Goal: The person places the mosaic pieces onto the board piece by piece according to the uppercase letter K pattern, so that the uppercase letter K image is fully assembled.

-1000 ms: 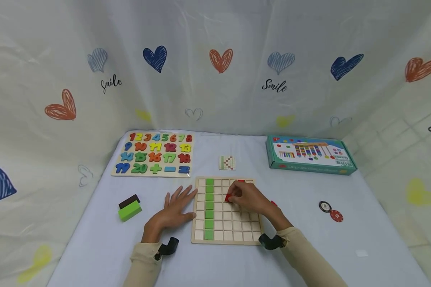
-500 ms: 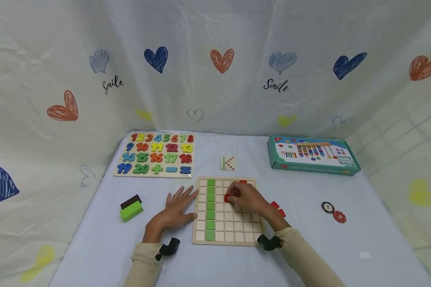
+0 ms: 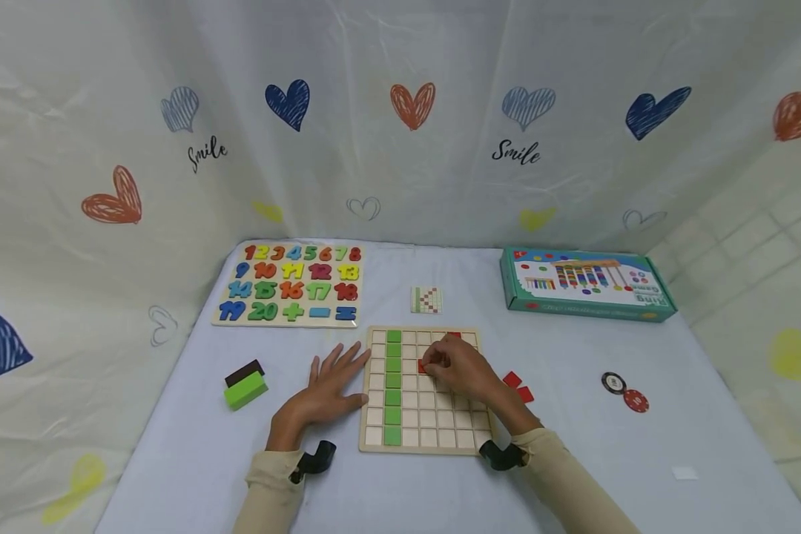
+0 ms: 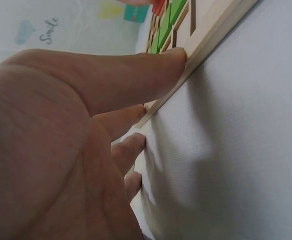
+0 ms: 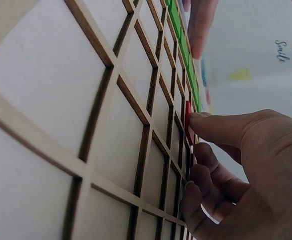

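Note:
A wooden grid board (image 3: 427,449) lies in front of me, one column filled with green tiles (image 3: 392,397). My left hand (image 3: 323,397) is spread flat at its left side; in the left wrist view the thumb (image 4: 171,70) presses the board's wooden edge. Over the upper middle cells, my right hand (image 3: 463,371) pinches a small red tile (image 3: 422,366). The right wrist view shows the thumb against that red tile (image 5: 188,125), which sits at a grid cell. Another red tile (image 3: 455,335) is in the top row, partly behind the right hand.
Loose red tiles (image 3: 524,394) lie right of the board. A small pattern card (image 3: 426,300) sits behind it. Around are a number puzzle (image 3: 287,285), a green game box (image 3: 587,285), green and dark blocks (image 3: 245,390), and two poker chips (image 3: 635,400).
The red tile shows less beneath my right fingers than before. My right forearm has shifted slightly, uncovering more of the loose red tiles. My left hand stays at the board's edge.

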`<state>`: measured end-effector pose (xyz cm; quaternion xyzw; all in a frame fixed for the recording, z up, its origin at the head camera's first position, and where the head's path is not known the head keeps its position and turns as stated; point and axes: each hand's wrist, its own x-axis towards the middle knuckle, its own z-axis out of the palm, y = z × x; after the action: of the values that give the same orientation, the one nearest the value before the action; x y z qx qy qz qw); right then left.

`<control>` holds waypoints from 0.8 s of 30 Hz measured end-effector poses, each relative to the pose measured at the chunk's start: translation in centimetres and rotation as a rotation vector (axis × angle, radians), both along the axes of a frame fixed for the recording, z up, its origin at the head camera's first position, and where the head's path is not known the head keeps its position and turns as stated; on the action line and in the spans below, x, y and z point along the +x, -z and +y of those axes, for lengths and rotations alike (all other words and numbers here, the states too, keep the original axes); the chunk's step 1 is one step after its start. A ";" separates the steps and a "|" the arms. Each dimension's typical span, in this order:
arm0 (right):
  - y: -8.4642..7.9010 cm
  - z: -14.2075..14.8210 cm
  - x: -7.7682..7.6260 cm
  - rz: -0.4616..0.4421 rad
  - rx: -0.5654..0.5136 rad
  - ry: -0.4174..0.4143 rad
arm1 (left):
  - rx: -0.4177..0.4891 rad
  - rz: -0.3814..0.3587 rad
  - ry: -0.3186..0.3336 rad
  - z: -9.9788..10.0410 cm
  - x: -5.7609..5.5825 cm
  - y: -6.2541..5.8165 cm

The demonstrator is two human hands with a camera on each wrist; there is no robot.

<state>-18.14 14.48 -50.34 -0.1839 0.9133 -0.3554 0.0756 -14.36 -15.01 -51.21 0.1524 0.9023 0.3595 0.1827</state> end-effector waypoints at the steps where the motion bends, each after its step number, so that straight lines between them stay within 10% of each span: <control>1: 0.0 0.0 0.0 0.006 -0.003 -0.001 | 0.006 0.004 -0.005 0.0 0.0 -0.1; 13: -0.2 0.2 0.4 -0.003 0.024 0.021 | -0.013 0.001 -0.003 0.0 -0.1 0.2; 24: -3.8 3.6 2.4 0.048 0.086 0.076 | -0.015 0.004 -0.008 -0.1 -0.1 0.2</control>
<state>-15.73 18.12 -46.52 -0.1542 0.9356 -0.3139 0.0476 -14.47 -15.07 -51.40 0.1481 0.9060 0.3530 0.1808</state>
